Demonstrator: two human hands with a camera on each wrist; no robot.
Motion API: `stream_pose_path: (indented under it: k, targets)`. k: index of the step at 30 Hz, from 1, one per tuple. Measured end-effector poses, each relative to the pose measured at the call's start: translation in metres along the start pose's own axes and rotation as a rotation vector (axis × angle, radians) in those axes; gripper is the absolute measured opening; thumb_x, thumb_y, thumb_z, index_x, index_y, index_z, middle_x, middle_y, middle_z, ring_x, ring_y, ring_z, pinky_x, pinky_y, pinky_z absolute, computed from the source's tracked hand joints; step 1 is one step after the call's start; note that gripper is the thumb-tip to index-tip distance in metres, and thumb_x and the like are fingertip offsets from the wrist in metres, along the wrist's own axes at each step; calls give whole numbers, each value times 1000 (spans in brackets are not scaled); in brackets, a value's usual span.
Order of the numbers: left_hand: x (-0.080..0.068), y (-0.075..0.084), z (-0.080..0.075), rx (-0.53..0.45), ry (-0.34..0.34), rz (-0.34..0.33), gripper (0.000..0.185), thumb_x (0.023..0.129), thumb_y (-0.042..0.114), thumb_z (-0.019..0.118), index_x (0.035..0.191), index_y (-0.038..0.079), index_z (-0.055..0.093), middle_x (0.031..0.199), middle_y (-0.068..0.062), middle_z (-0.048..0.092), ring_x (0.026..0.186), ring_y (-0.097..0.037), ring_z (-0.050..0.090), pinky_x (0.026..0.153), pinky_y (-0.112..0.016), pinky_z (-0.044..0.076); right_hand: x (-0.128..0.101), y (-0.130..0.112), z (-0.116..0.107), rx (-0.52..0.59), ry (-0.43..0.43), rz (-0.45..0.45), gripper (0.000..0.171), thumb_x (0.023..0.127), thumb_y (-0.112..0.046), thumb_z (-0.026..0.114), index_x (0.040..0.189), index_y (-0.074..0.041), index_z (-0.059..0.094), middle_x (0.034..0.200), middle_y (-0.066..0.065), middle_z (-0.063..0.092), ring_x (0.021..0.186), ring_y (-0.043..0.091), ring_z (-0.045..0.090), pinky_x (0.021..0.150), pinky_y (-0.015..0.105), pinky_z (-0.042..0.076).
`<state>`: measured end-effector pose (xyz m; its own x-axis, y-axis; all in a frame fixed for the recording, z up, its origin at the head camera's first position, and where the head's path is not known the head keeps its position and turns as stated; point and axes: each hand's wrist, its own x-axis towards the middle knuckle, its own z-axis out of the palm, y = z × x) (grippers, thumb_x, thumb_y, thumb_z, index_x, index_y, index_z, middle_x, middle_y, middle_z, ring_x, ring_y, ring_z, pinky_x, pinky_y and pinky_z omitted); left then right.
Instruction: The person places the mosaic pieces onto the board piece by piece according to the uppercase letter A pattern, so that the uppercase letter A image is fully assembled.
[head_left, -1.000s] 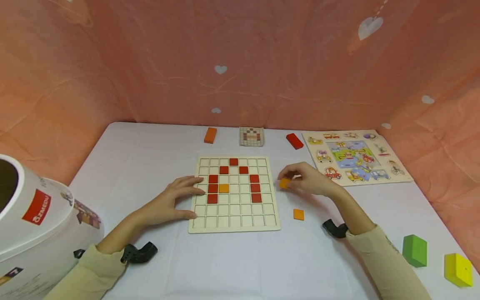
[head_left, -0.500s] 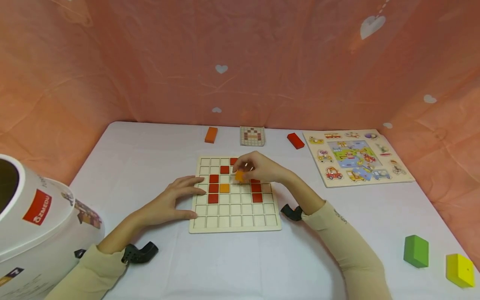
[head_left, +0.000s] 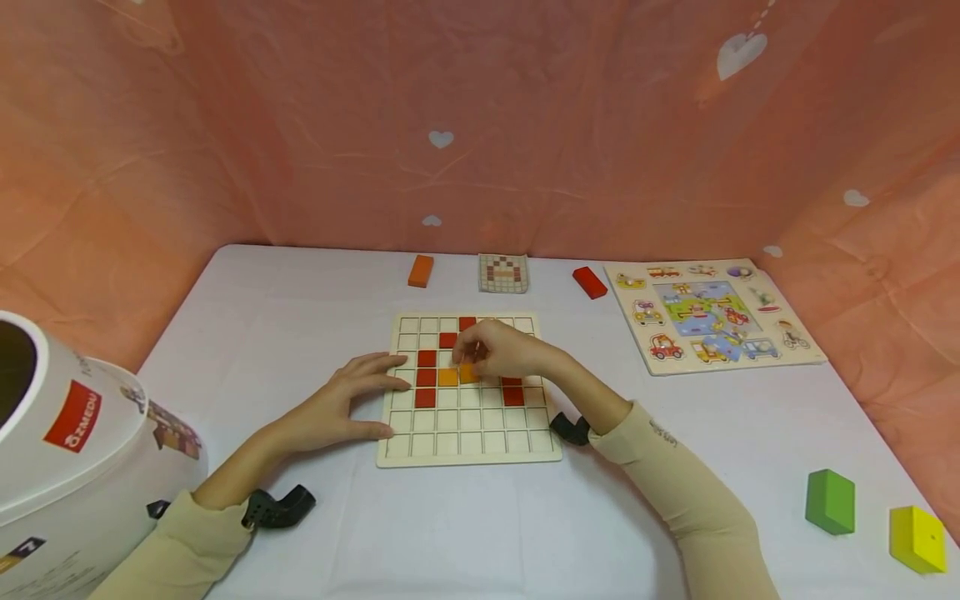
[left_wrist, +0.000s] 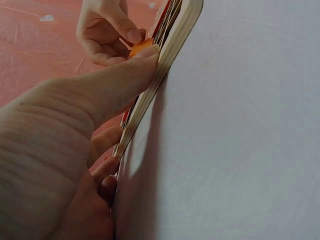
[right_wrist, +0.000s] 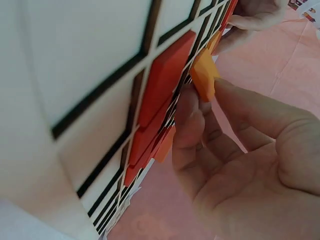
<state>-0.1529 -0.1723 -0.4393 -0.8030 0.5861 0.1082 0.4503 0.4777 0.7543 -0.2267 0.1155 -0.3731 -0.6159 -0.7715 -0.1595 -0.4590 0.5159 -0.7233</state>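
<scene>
A pale wooden grid board (head_left: 468, 450) lies on the white table, with several red tiles (head_left: 425, 397) in its cells. One orange tile (head_left: 447, 377) sits in a cell beside a red one. My right hand (head_left: 506, 350) pinches a second orange tile (head_left: 468, 373) between thumb and fingers, just right of the first. In the right wrist view this held tile (right_wrist: 203, 75) stands tilted against the grid. My left hand (head_left: 341, 404) rests with spread fingers on the board's left edge; its thumb (left_wrist: 127, 75) touches the edge in the left wrist view. My right hand hides some cells.
A small pattern card (head_left: 503, 273) lies behind the board, between an orange block (head_left: 421, 271) and a red block (head_left: 589, 282). A picture puzzle (head_left: 720, 354) is at back right. Green (head_left: 830, 502) and yellow blocks (head_left: 917, 540) stand front right; a white bucket (head_left: 97, 475) stands left.
My right hand has carried the orange tile from the board's right side leftward and down to the grid. A loose orange tile on the table is now hidden by my right arm. Left hand unmoved.
</scene>
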Motion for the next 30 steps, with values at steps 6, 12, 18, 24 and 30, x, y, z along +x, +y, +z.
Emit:
stream_pose_path:
  k: [6, 12, 18, 24, 30]
  targets:
    - [-1, -1, 0, -1, -2, -4, 54, 80, 33, 84, 129, 19, 66, 157, -6, 36, 147, -35, 19, 108, -71, 18, -3, -1, 0, -22, 31, 20, 19, 90, 11, 60, 105, 3, 69, 98, 7, 68, 88, 17, 58, 80, 24, 50]
    - [0, -2, 1, -2, 4, -3, 53, 80, 33, 84, 128, 19, 66, 157, -6, 37, 146, -35, 20, 108, -71, 18, -15, -8, 2, -160, 91, 29, 29, 94, 8, 55, 120, 2, 66, 117, 12, 67, 108, 26, 58, 96, 38, 48]
    - [1, -3, 2, 2, 4, 12, 52, 81, 34, 83, 128, 19, 66, 157, -7, 37, 146, -37, 21, 107, -72, 19, -42, -22, 12, -399, 10, 127, 65, 98, -2, 53, 157, -14, 30, 148, 3, 51, 148, 39, 21, 112, 65, 22]
    - [0, -2, 2, 11, 5, 4, 53, 80, 33, 84, 128, 19, 66, 157, -7, 37, 146, -36, 20, 108, -71, 18, -59, -20, 23, -377, -37, 144, 71, 97, -1, 48, 160, -19, 22, 155, 7, 42, 149, 37, 17, 114, 60, 21]
    - [0, -3, 2, 10, 8, 0, 51, 81, 34, 83, 127, 19, 66, 157, -8, 37, 146, -37, 21, 107, -72, 18, -73, -9, 18, -233, 19, 139, 75, 92, -2, 53, 160, -18, 24, 157, 6, 37, 148, 35, 20, 113, 60, 25]
